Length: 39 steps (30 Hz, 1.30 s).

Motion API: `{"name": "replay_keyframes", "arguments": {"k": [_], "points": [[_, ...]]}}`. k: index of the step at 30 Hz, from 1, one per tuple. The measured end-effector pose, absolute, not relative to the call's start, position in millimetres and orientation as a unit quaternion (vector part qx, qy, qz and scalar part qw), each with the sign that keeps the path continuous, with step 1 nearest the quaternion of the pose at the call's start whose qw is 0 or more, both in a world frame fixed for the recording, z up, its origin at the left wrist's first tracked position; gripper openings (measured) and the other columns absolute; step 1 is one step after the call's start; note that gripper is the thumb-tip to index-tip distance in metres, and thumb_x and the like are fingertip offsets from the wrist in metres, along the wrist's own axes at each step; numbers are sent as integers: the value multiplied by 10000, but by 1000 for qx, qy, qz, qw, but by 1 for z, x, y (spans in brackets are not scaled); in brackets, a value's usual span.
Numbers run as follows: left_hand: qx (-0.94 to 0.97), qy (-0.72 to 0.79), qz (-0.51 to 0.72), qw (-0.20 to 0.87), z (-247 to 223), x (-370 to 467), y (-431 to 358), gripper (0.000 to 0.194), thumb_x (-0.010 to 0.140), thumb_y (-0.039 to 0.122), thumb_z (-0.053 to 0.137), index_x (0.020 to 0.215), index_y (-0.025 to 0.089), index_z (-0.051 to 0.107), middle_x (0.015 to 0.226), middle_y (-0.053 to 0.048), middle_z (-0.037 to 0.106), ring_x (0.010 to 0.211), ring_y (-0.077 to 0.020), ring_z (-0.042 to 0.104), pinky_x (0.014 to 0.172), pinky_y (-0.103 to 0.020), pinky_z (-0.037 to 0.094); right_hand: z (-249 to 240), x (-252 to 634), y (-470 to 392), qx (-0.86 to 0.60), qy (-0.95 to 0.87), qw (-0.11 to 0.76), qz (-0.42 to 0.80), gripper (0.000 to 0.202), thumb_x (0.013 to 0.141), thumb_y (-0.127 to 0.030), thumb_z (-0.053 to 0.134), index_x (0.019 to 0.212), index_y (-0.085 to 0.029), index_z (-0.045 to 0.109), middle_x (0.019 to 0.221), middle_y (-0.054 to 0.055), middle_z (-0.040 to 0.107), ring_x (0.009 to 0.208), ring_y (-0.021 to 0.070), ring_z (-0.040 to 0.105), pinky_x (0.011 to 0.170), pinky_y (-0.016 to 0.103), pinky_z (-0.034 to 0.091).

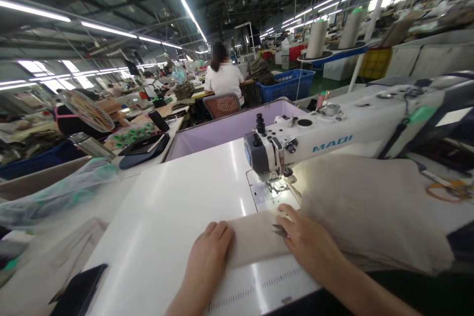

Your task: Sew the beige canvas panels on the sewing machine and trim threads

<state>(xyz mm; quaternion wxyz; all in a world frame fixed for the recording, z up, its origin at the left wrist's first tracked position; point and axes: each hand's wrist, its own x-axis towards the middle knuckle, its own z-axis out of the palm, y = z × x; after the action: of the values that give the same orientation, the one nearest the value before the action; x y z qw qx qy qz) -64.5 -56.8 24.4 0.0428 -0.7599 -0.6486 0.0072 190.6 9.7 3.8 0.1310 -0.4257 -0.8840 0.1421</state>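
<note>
A beige fabric piece (255,238) lies folded on the white sewing table, in front of the sewing machine's needle area (278,186). My left hand (213,247) grips its left end, with the fingers curled over the edge. At the right part of the piece, my right hand (301,234) holds thread snips (279,230), whose blades point left over the cloth. The palm hides the rest of the snips. A larger spread of beige cloth (363,207) continues right of my right hand, under the machine arm.
The sewing machine's arm (333,133) spans the right side. A lilac bin (222,128) stands beyond the table (177,202). To the left are a steel bottle (91,144), green-ended spools (133,136) and a dark phone-like object (79,291). A seated co-worker (224,79) faces away.
</note>
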Motion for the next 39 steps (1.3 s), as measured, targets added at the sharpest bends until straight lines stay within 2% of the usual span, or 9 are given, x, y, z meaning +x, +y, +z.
{"name": "replay_keyframes", "arguments": {"k": [2, 5, 7, 9, 11, 13, 19, 31, 39], "points": [[-758, -651, 30, 20, 27, -65, -43, 283, 897, 45, 494, 1019, 216, 682, 1049, -58, 707, 943, -244, 651, 743, -341, 551, 8, 190, 11, -418, -892, 110, 133, 315, 835, 22, 514, 1032, -161, 678, 1243, 108, 642, 964, 220, 680, 774, 284, 551], [-750, -660, -4, 25, 29, -57, -10, 260, 995, 259, 495, 1203, 202, 640, 1240, -106, 682, 1120, -288, 633, 890, -419, 553, 11, 186, 10, -438, -886, 85, 123, 291, 865, 4, 519, 1050, -159, 674, 1137, 92, 681, 869, 213, 699, 695, 276, 557], [-757, -652, -37, 17, 28, -47, 16, 370, 998, 392, 512, 1313, 211, 580, 1364, -126, 624, 1259, -313, 569, 1028, -481, 486, 9, 183, 8, -458, -878, 85, 114, 289, 881, -12, 526, 1088, -156, 666, 1123, 92, 684, 815, 207, 705, 656, 274, 557], [-765, -642, -58, -5, 26, -37, 43, 410, 995, 431, 512, 1355, 240, 545, 1436, -122, 571, 1353, -322, 492, 1117, -554, 384, 6, 180, 6, -473, -871, 93, 100, 304, 880, -10, 532, 1118, -153, 657, 1135, 99, 681, 791, 197, 706, 640, 264, 556], [-774, -628, -67, -33, 24, -29, 66, 362, 992, 419, 507, 1306, 253, 579, 1445, -114, 559, 1371, -334, 469, 1145, -637, 289, 1, 177, 5, -480, -866, 111, 85, 329, 867, 7, 537, 1128, -158, 652, 1169, 109, 673, 817, 190, 706, 654, 248, 557], [-785, -613, -74, -51, 23, -25, 83, 313, 974, 400, 531, 1222, 238, 631, 1390, -115, 594, 1335, -335, 498, 1147, -659, 258, -4, 174, 5, -482, -864, 128, 71, 353, 850, 20, 546, 1135, -162, 650, 1202, 118, 668, 842, 187, 706, 669, 238, 560], [-798, -593, -88, -60, 21, -24, 103, 264, 945, 328, 563, 1159, 236, 687, 1325, -92, 634, 1285, -295, 534, 1147, -536, 330, -15, 170, 8, -486, -862, 138, 42, 392, 844, 7, 569, 1199, -139, 646, 1206, 142, 686, 779, 193, 712, 644, 248, 570], [-790, -605, -95, -44, 19, -18, 102, 270, 958, 306, 525, 1144, 204, 692, 1278, -111, 655, 1268, -309, 543, 1139, -539, 347, -4, 171, 8, -491, -862, 115, 45, 360, 843, -17, 579, 1168, -127, 689, 1265, 157, 660, 824, 192, 705, 668, 230, 576], [-791, -601, -105, -39, 20, -18, 101, 254, 959, 308, 522, 1120, 217, 696, 1226, -99, 674, 1235, -294, 561, 1125, -514, 364, 1, 172, 10, -496, -862, 82, 58, 400, 874, -11, 553, 1251, -122, 627, 1251, 153, 659, 839, 197, 705, 670, 238, 567]]}}
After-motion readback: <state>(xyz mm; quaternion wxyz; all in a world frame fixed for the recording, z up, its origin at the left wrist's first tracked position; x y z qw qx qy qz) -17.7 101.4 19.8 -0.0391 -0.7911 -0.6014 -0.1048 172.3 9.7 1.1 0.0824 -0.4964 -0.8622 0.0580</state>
